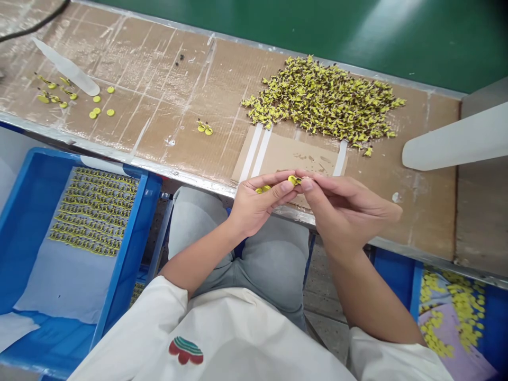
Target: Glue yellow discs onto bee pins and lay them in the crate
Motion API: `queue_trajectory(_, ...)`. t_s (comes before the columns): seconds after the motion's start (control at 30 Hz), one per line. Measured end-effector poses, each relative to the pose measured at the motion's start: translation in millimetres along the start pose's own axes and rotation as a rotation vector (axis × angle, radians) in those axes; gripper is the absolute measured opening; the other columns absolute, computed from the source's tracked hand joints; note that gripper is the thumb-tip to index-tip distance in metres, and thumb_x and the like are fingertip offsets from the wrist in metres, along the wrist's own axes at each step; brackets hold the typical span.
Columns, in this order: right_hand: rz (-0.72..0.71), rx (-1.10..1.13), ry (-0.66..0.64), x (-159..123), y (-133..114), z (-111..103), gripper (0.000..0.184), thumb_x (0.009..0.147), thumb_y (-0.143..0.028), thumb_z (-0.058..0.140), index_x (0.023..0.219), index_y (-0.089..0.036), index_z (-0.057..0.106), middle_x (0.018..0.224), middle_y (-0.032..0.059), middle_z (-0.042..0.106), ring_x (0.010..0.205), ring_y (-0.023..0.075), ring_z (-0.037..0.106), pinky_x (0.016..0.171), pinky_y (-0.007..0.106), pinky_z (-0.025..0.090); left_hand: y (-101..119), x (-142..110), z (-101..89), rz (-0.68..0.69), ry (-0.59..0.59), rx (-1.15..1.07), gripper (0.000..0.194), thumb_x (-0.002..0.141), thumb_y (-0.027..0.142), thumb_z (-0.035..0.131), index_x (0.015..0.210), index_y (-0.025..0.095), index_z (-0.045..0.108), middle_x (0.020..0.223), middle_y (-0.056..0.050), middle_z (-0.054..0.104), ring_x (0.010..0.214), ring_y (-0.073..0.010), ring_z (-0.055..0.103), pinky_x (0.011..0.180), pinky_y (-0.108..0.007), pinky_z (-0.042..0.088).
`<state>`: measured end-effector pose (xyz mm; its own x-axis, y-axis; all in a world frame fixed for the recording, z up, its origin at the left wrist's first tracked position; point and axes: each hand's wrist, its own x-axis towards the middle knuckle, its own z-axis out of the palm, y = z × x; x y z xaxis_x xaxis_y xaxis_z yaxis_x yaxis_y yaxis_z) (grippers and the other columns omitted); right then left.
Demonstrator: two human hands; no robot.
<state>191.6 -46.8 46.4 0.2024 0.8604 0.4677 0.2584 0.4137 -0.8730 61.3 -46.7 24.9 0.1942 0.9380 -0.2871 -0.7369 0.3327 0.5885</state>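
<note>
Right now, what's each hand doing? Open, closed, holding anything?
Left hand: closed, fingers curled around small yellow parts.
Right hand: closed, pinching a yellow part at its fingertips, where it meets the left hand's fingertips.

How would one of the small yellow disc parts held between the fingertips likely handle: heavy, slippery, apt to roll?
Probably very light: the small yellow disc part sits pinched between the fingertips of the left hand and right hand. Being round, a loose one may roll on edge, though the yellow discs on the cardboard-covered bench lie flat. Its smallness likely makes it easy to drop.
</note>
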Motion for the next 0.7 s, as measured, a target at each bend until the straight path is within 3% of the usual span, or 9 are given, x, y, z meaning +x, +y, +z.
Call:
queue_trajectory(0.27, 0.01, 0.014, -0.038, 1.2, -3.4, 0.3, 0.026, 0.079, -0.017, 0.082, 0.095, -0.037, 0.08, 0.097, 0.0004, 0.079, 0.087, 0.0273, 0.077, 0.078, 0.045, 0.065, 0.2, -0.5, -0.7, 0.032, 0.008, 0.018, 0.023, 0.072, 0.03, 0.088, 0.093, 0.023, 0.082, 0.101, -0.003, 0.081, 0.092, -0.0162, 0.077, 0.091, -0.026, 0.059)
queue_trajectory(0.4, 0.002, 0.058, -0.03, 1.5, -1.1, 3.2, 0.025, 0.076, -0.015, 0.084, 0.095, -0.03, 0.081, 0.095, 0.0008, 0.079, 0.085, 0.0253, 0.077, 0.077, 0.042, 0.067, 1.3, 0.0, -1.1, 0.036, 0.059, 0.064, 0.029, 0.068, 0.035, 0.09, 0.092, 0.022, 0.083, 0.102, -0.004, 0.081, 0.092, -0.0175, 0.077, 0.09, -0.027, 0.059)
queue_trajectory(0.53, 0.03, 0.073, -0.019, 2.0, -0.6, 5.1, 0.021, 0.075, -0.014, 0.084, 0.091, -0.026, 0.08, 0.095, 0.0004, 0.079, 0.091, 0.026, 0.077, 0.088, 0.046, 0.066, 3.3, 0.6, -2.5, 0.042, 0.061, 0.11, 0.03, 0.067, 0.037, 0.09, 0.093, 0.023, 0.083, 0.086, -0.003, 0.08, 0.074, -0.0116, 0.074, 0.067, -0.02, 0.056)
queue_trajectory(0.6, 0.025, 0.062, -0.016, 2.7, -1.6, 5.4, 0.019, 0.074, -0.014, 0.085, 0.089, -0.025, 0.08, 0.093, -0.0003, 0.079, 0.094, 0.0267, 0.077, 0.096, 0.05, 0.063, 3.8, 0.7, -3.1, 0.055, 0.045, 0.144, 0.031, 0.068, 0.039, 0.089, 0.094, 0.023, 0.083, 0.069, 0.0, 0.074, 0.057, -0.0061, 0.063, 0.051, -0.017, 0.045)
queue_trajectory(0.7, 0.028, 0.047, 0.004, 3.6, -3.2, 5.7, 0.018, 0.074, -0.015, 0.085, 0.088, -0.026, 0.08, 0.092, -0.0006, 0.08, 0.093, 0.0254, 0.077, 0.102, 0.051, 0.06, 3.5, 0.6, -3.0, 0.093, 0.041, 0.174, 0.029, 0.071, 0.039, 0.087, 0.095, 0.024, 0.082, 0.055, 0.004, 0.064, 0.046, -0.0017, 0.043, 0.043, -0.018, 0.032)
